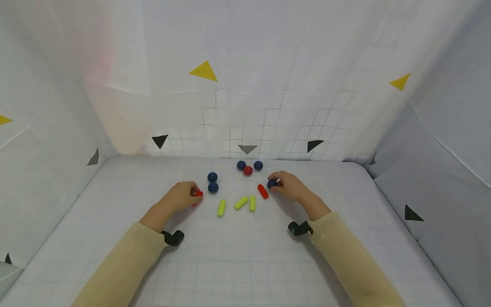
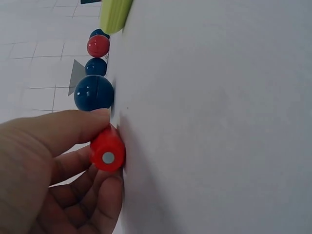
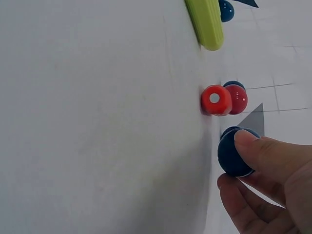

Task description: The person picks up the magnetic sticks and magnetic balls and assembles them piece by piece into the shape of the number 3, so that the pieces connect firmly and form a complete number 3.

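Note:
My left hand [image 1: 177,198] pinches a short red rod [image 2: 107,150] between thumb and fingers, low over the table. A pale round disc shows on the rod's end in the left wrist view. On the other side, my right hand [image 1: 290,187] holds a dark blue ball [image 3: 234,155] by thumb and fingertips. Just left of that ball lies another red rod [image 1: 263,191]. Two blue balls, one farther [image 1: 212,177] and one nearer [image 1: 212,187], sit to the right of my left hand.
Three yellow-green rods, left [image 1: 221,208], middle [image 1: 241,203] and right [image 1: 252,204], lie between the hands. Toward the back, a red ball [image 1: 247,170] sits between two blue balls [image 1: 241,165]. White sheeting [image 1: 245,115] with coloured triangles rises behind the white table [image 1: 238,264].

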Demonstrator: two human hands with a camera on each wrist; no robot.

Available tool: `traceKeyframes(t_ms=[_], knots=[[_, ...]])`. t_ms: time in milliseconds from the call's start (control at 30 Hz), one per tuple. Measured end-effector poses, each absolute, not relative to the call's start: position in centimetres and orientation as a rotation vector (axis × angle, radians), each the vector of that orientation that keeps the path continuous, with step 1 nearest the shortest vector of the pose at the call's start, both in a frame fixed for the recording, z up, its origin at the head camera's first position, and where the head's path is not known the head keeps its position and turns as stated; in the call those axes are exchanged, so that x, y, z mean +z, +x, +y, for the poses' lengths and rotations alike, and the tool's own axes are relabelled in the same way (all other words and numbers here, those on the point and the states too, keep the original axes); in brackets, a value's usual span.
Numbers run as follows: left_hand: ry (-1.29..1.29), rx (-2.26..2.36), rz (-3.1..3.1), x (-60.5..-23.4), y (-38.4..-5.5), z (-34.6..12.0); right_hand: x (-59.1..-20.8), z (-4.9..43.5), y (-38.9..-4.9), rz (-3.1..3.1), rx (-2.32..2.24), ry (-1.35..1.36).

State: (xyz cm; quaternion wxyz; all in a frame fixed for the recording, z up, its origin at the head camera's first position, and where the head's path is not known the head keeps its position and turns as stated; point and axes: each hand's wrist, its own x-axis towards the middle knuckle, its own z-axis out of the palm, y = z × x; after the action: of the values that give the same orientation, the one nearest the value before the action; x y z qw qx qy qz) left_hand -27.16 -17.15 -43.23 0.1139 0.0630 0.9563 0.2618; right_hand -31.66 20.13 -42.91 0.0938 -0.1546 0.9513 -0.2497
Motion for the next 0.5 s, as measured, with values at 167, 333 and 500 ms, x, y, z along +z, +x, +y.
traceKeyframes(t_ms=[167,333,500], knots=[[0.188,0.791,2.799,-43.5,-26.7,-17.4,-42.5,20.8,-30.7,2.819,-0.763,-0.49],[0.275,0.797,2.809,-43.8,-26.0,-17.8,-42.0,21.0,-29.3,2.798,-0.792,-0.497],[0.345,0.808,2.808,-43.5,-25.1,-17.6,-41.6,21.2,-28.1,2.779,-0.821,-0.512]])
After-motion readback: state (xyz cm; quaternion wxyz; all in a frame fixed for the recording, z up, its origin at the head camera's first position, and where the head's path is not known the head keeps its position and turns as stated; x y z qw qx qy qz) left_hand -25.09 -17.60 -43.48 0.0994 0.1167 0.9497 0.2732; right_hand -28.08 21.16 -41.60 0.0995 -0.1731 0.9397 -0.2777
